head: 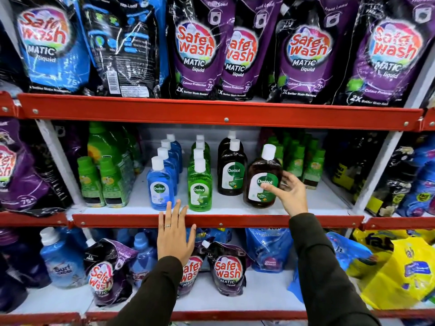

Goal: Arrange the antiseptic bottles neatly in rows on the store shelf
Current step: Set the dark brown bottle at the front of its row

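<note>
On the middle shelf (317, 203) stand Dettol bottles with white caps. A row of blue bottles (160, 184) runs front to back, and a row of green bottles (199, 184) stands beside it. Two dark brown bottles (231, 171) stand one behind the other. A third brown bottle (263, 177) leans tilted at the front right. My right hand (290, 192) touches its right side, thumb on the label, fingers spread. My left hand (174, 234) lies flat and open on the red shelf edge (235, 221), holding nothing.
Small green-capped bottles (303, 161) crowd the shelf behind my right hand, and more green packs (103, 180) stand at the left. Safe Wash pouches (195, 50) fill the upper shelf. Pouches and blue bottles (62, 257) fill the lower shelf.
</note>
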{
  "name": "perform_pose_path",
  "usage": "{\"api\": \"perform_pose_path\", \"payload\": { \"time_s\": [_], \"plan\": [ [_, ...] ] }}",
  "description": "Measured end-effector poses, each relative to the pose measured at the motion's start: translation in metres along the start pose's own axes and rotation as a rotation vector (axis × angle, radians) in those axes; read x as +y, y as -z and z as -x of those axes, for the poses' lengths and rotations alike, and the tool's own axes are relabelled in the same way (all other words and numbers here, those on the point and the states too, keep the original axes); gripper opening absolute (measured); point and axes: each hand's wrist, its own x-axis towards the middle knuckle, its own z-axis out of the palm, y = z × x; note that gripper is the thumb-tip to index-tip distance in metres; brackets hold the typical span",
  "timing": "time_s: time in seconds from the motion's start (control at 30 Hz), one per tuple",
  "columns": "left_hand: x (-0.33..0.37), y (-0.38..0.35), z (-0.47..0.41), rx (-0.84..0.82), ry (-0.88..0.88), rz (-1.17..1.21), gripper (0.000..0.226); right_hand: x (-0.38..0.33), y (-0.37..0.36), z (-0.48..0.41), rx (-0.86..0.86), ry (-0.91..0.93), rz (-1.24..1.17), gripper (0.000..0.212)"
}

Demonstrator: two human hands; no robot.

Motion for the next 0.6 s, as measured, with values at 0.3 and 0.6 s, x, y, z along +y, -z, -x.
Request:
{"api": "perform_pose_path", "payload": {
  "time_s": [0.3,0.6],
  "plan": [
    [-0.004,-0.002,0.000,-0.001,-0.019,0.001,0.061,0.018,-0.049,-0.001,-0.139,-0.076,-0.001,0.053],
    [0.003,0.000,0.003,0.029,-0.026,0.052,0.065,0.021,-0.060,-0.003,-0.243,-0.062,0.009,0.053]
  ]
}}
